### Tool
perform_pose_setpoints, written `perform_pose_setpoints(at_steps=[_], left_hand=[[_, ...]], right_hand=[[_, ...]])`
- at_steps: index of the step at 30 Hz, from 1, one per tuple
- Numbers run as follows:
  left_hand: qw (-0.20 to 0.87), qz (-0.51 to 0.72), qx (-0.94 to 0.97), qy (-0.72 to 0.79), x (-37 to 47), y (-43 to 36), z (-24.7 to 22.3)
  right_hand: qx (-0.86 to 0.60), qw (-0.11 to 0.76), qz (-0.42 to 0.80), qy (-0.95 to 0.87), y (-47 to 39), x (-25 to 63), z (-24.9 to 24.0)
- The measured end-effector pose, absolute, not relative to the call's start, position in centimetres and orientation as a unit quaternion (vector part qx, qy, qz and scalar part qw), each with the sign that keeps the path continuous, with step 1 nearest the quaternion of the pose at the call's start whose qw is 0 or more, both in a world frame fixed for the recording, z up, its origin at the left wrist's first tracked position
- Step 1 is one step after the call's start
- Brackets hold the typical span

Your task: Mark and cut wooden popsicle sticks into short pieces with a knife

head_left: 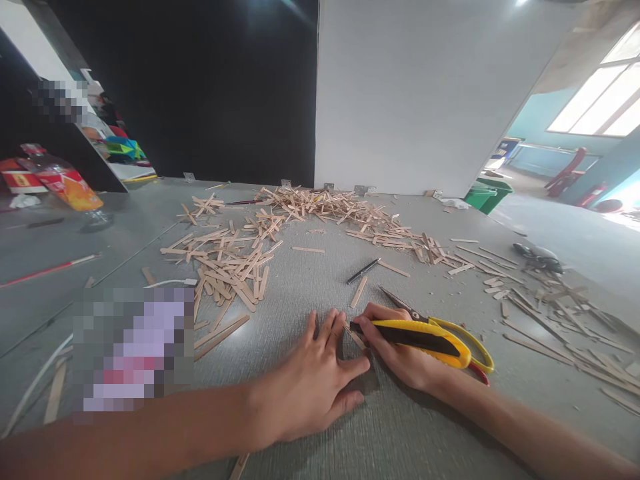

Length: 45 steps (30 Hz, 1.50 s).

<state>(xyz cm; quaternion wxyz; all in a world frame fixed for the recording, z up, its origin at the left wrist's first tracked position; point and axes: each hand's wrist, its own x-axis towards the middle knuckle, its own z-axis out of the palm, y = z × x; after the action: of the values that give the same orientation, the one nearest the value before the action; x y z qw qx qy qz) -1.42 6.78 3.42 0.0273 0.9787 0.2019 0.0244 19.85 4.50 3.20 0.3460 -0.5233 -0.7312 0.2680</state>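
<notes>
My right hand [395, 350] is closed around a yellow-and-black utility knife [425, 341], its front end pointing left at a short wooden craft stick [355, 337] on the table. Palm down, my left hand [320, 373] rests on the tabletop with its fingers stretched out and apart. Its fingertips are beside that stick; whether they press on it I cannot tell. Just beyond my right hand lies a pair of scissors [463, 339] with yellow handles, partly hidden by the knife and hand. A loose craft stick [359, 292] and a dark pen [363, 270] are farther forward.
Craft sticks lie heaped at the left [227, 277] and along the back [320, 203]; more pieces [565, 320] are scattered at right. A bottle [67, 183] tilts at far left. Black [225, 93] and white panels [415, 93] rise behind. A dark object [540, 258] sits near the right edge.
</notes>
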Motion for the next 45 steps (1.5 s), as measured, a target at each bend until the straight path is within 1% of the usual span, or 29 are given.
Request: perform_pose_setpoints(at_steps=[12,18,25,45], left_hand=[[0.033,0.027,0.980,0.194,-1.45,6.90,3.43],[0.027,0.022,0.982,0.184,-1.30,6.82,3.36],[0.019,0.036,0.983,0.180,-1.38,6.72,3.19],[0.034,0.044,0.982,0.180,-1.47,6.80,3.18]], right_hand=[[-0.526,0.322,0.225,-0.754,4.64,19.94,3.09],[-0.543,0.352,0.220,-0.730,4.41,20.04,2.73],[-0.533,0.378,0.270,-0.708,4.56,19.79,2.46],[-0.545,0.362,0.259,-0.710,4.72,19.54,2.78]])
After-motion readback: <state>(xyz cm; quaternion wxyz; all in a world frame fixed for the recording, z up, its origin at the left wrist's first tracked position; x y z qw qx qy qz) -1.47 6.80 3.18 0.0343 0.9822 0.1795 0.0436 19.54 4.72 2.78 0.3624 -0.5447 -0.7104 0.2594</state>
